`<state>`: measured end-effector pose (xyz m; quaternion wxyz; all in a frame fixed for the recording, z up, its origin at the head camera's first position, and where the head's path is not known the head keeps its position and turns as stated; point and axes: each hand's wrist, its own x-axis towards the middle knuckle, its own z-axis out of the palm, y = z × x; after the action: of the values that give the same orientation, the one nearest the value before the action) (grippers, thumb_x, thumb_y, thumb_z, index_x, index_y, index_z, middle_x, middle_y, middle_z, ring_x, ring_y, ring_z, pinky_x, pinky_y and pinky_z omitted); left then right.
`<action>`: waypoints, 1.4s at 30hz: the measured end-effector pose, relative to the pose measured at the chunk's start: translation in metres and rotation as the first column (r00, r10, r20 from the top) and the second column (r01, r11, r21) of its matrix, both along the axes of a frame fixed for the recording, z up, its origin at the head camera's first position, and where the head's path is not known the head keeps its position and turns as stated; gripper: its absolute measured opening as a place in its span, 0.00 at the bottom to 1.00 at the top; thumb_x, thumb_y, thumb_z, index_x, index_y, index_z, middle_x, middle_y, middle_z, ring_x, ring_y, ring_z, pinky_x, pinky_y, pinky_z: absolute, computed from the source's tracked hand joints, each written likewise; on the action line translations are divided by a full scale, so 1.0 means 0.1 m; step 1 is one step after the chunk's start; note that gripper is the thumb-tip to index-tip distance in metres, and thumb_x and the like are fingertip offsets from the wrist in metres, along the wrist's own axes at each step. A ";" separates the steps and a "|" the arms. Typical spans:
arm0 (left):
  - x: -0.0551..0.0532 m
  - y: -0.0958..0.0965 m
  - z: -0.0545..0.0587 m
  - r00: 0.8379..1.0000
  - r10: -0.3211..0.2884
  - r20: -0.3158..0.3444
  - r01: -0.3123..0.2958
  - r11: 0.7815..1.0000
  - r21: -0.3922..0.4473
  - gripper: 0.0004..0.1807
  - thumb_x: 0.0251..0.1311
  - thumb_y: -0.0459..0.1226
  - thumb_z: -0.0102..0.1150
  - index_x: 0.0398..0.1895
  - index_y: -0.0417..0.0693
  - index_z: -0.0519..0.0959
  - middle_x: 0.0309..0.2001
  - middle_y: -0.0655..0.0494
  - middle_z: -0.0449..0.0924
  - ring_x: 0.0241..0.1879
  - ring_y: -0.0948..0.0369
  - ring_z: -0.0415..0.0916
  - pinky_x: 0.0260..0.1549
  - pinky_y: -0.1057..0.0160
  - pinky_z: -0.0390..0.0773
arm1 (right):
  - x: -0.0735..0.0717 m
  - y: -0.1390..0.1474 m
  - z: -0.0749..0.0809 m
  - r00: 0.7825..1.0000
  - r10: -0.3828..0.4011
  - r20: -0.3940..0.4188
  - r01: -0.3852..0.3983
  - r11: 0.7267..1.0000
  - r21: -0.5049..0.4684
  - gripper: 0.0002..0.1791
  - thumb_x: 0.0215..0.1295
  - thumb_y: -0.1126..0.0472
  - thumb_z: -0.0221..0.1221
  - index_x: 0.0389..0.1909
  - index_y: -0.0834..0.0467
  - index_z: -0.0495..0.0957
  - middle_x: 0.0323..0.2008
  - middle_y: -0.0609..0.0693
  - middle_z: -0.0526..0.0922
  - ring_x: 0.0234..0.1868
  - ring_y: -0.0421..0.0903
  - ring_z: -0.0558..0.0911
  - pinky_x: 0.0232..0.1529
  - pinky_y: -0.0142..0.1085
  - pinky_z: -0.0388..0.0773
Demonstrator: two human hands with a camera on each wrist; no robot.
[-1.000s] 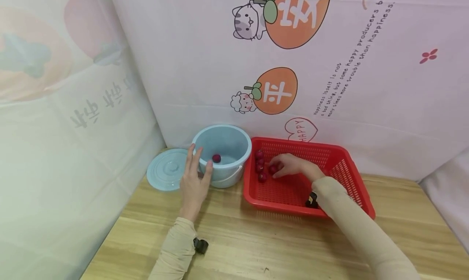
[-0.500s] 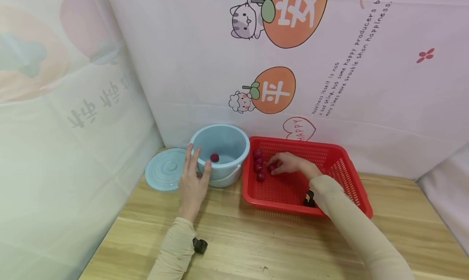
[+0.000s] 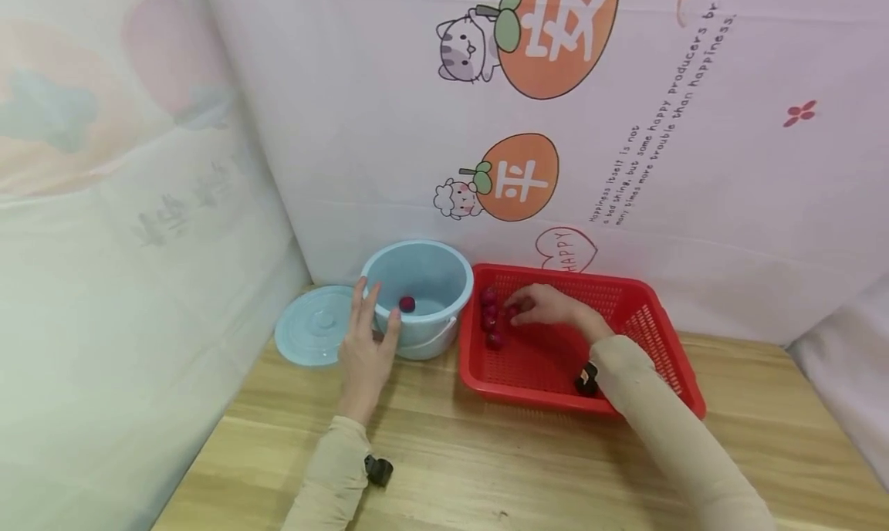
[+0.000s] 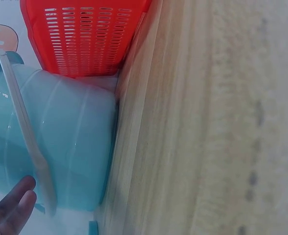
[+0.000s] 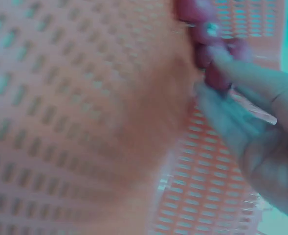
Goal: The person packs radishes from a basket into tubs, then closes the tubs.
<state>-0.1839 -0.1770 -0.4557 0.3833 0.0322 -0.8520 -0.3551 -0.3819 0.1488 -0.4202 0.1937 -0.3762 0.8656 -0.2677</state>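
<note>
Right hand (image 3: 547, 306) shifted slightly up in head view against basket (image 3: 528, 393), with a red ball (image 3: 512, 312) pinched between thumb and fingertips; ball inside basket, whether clear of its floor cannot tell. Other balls (image 3: 489, 323) clustered just beside. Left hand (image 3: 364, 353): fingers spread, gripping nothing, at bucket (image 3: 420, 334); loose ball (image 3: 407, 305) within, lid (image 3: 309, 330) alongside

— Soft light fills the head view, a faint shadow beside the basket (image 3: 535, 353).
— Wrist views?
— Left is dimmer, table (image 4: 222, 122) blurring at right; right is hazy, teal-tinted and smeared.
</note>
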 end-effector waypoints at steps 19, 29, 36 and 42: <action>-0.01 0.03 0.01 0.999 0.001 -0.039 -0.001 1.000 -0.010 0.34 0.76 0.55 0.55 0.81 0.57 0.67 0.83 0.60 0.57 0.23 0.59 0.75 0.18 0.60 0.71 | 0.16 -0.08 0.41 0.924 -0.133 0.358 0.300 0.832 -0.467 0.31 0.70 0.49 0.71 0.70 0.54 0.78 0.62 0.53 0.83 0.64 0.53 0.81 0.67 0.53 0.74; -0.02 0.02 -0.03 0.999 0.003 -0.051 -0.003 1.000 -0.010 0.33 0.76 0.54 0.56 0.81 0.58 0.67 0.83 0.60 0.58 0.24 0.60 0.77 0.19 0.60 0.73 | 0.27 -0.39 0.52 0.880 0.038 0.473 0.313 0.703 -0.639 0.27 0.73 0.61 0.67 0.71 0.60 0.76 0.67 0.64 0.77 0.65 0.55 0.81 0.69 0.53 0.71; -0.04 0.01 -0.04 0.998 -0.005 -0.059 0.005 1.000 -0.005 0.33 0.76 0.54 0.56 0.81 0.58 0.68 0.82 0.58 0.58 0.23 0.62 0.75 0.18 0.61 0.71 | 0.30 -0.57 0.53 0.895 0.073 0.440 0.262 0.712 -0.651 0.27 0.74 0.60 0.67 0.70 0.60 0.77 0.64 0.60 0.80 0.66 0.60 0.80 0.67 0.53 0.73; -0.04 0.01 -0.03 0.999 -0.020 -0.050 0.020 1.000 0.004 0.33 0.76 0.55 0.55 0.80 0.57 0.68 0.83 0.57 0.58 0.22 0.62 0.74 0.19 0.61 0.72 | 0.34 -0.73 0.55 0.914 0.073 0.398 0.213 0.750 -0.627 0.29 0.72 0.54 0.68 0.71 0.58 0.77 0.63 0.56 0.83 0.68 0.64 0.76 0.68 0.56 0.73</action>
<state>-0.1876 -0.1759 -0.4584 0.4008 0.0155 -0.8417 -0.3615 -0.3477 0.0757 -0.3649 0.2104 -0.3241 0.6711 -0.6327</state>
